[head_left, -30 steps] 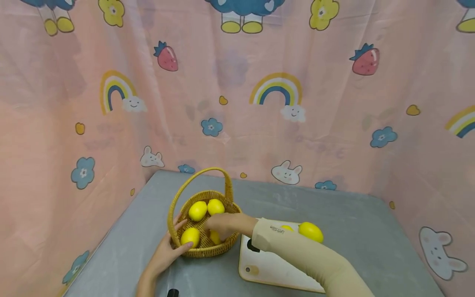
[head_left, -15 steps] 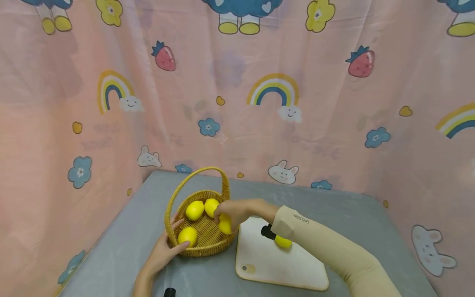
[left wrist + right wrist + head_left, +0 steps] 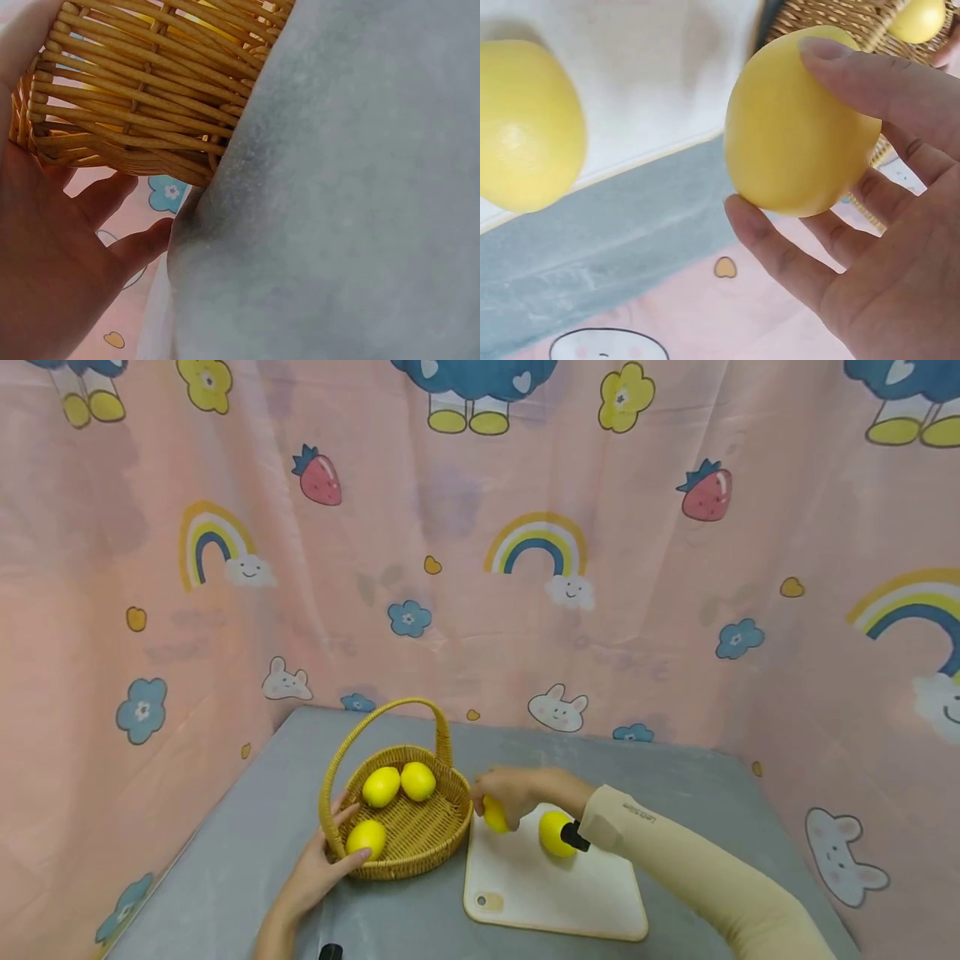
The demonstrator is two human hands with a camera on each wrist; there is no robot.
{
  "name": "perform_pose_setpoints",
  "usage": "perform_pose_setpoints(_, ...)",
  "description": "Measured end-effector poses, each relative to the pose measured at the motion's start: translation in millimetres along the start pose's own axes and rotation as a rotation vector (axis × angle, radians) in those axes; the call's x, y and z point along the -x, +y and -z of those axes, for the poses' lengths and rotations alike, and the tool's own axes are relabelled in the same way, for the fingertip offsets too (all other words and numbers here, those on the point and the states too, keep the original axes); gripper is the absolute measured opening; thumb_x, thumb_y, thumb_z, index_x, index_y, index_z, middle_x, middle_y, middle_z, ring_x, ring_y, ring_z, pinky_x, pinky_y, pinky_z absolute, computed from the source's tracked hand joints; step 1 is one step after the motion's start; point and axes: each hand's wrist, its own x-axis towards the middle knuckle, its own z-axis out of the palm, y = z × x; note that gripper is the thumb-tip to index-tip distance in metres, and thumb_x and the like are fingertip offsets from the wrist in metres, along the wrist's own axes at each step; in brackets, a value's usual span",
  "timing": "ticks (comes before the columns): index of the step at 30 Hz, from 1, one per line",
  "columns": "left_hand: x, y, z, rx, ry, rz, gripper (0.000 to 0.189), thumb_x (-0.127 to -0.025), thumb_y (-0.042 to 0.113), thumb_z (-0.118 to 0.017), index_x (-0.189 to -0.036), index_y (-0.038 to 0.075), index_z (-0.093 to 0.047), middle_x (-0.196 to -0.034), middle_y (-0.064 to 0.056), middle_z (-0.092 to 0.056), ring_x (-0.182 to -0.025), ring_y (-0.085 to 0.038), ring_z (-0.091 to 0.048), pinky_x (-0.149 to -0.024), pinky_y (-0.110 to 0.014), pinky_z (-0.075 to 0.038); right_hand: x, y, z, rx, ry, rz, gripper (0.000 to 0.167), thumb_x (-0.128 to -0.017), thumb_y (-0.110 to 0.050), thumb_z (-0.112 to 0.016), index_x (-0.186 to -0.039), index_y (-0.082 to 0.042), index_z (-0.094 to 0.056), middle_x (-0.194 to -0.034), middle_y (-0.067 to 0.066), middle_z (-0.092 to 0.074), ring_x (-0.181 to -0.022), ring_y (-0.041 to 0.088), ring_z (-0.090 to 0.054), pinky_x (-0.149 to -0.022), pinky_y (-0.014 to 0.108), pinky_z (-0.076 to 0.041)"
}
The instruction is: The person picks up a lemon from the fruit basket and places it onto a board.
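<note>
A yellow lemon is held by the thumb and fingers of my right hand, above the far left part of a white cutting board. Just right of the basket, that hand is apart from it. Another lemon lies on the board, partly covered by the black wrist camera. My left hand grips the near left side of a woven basket with an arched handle; its thumb lies over the rim, its fingers outside. Inside sit two lemons at the back and one lemon beside the left thumb.
A grey cloth covers the table. Behind and on both sides hangs a pink printed curtain. The basket's tall handle rises above its left and back. A small black object shows at the bottom edge.
My right hand has come out of the basket with a lemon and moved right, over the board. My left hand keeps its grip on the basket. The head view has shifted slightly right.
</note>
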Motion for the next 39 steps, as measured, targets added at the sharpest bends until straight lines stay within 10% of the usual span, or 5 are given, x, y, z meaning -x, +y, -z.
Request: perform_pose_setpoints(39,-0.1,2.2,-0.9,-0.001,0.007,0.03,0.071,-0.09,0.018,-0.076,-0.152,0.009,-0.041,-0.166,-0.007,-0.013,-0.149,-0.043,-0.007,-0.11,-0.071,-0.016,-4.9,17,-52,0.002,-0.01,-0.079,0.045,-0.069,0.008,-0.085,-0.098,-0.021,-0.067,-0.099,-0.005,-0.045,-0.09,0.013,-0.036,-0.071,0.025,-0.038)
